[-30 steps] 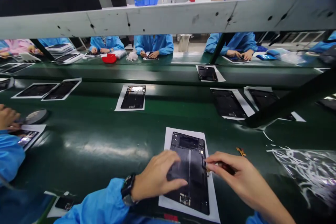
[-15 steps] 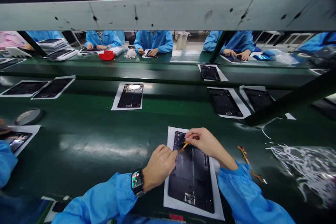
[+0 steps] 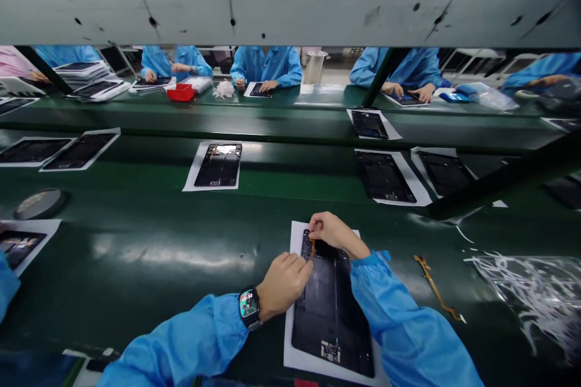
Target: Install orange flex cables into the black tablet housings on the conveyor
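From my station I read the right grip [image 3: 333, 231] as pressed together, thumb and forefinger pinching a thin orange ribbon cable [image 3: 312, 248] at the upper left corner of a black tablet housing [image 3: 327, 326]. That housing lies flat on a white paper sheet [image 3: 288, 338], which sits on the green table [image 3: 136, 242] right in front of the person. The left grip [image 3: 284, 284], with a smartwatch [image 3: 249, 307] on its wrist, has its fingers bunched, their tips touching the housing's left edge just below the cable; I cannot tell whether it is pinching anything. To the right, a longer orange ribbon cable [image 3: 436, 281] lies on the table near a clear plastic bag [image 3: 526, 296] of white strips. More tablets [image 3: 218, 166] lie on paper sheets farther along, and beyond a grey crossbar [image 3: 290, 12], blue-sleeved co-workers [image 3: 265, 66] handle their own tablets beside a red box [image 3: 180, 92].
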Motion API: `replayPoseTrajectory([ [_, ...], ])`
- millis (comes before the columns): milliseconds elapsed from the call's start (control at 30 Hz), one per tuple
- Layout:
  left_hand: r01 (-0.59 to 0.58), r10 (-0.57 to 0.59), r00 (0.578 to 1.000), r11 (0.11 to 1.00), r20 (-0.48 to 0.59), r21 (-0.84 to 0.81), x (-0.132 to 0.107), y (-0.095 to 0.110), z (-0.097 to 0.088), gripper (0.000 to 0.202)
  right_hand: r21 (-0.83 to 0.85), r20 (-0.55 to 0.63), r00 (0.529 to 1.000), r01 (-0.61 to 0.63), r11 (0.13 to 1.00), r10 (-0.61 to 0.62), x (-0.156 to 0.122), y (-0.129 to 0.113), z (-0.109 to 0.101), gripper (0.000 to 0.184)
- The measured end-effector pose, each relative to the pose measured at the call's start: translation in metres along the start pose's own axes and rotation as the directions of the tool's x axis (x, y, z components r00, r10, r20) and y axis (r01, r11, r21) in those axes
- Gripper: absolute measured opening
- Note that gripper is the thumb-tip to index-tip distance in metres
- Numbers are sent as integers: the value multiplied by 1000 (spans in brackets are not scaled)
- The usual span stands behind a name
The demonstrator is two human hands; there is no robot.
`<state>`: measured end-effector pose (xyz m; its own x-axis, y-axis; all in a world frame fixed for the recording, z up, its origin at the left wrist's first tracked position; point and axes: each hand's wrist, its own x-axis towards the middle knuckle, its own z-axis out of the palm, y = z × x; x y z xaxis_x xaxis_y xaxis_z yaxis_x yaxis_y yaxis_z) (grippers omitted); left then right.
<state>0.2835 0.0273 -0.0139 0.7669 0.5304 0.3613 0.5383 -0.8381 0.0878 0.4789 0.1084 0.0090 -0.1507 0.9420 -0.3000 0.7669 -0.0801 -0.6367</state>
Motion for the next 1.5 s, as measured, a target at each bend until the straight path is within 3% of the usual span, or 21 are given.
replayPoseTrajectory([
  [333,-43,43,998,999,-37,-9,-4,-7,3,16,-294,-7,993,-115,949,118,1,-1,-8,26],
  [500,-51,51,998,998,-25,-24,-4,-7,3,18,-397,-18,997,-71,915,70,-11,-4,-3,27],
  [667,-61,59,998,997,-34,-48,-4,-3,5,15,-462,-5,998,49,885,-58,-22,-10,0,17],
  [800,-63,63,998,995,-8,-74,-6,-4,6,14,-487,-17,991,108,867,-133,-26,-8,1,16],
  [1000,-58,58,998,992,-4,-115,-9,-7,6,19,-499,-95,981,101,861,-170,-32,1,8,15],
  [1167,-109,100,992,988,-82,-112,-9,-5,7,25,-456,-98,983,95,885,-156,-29,6,4,23],
  [1500,-168,164,985,980,-46,-103,-7,-6,5,24,-375,-80,990,78,924,-116,-22,13,-2,32],
])
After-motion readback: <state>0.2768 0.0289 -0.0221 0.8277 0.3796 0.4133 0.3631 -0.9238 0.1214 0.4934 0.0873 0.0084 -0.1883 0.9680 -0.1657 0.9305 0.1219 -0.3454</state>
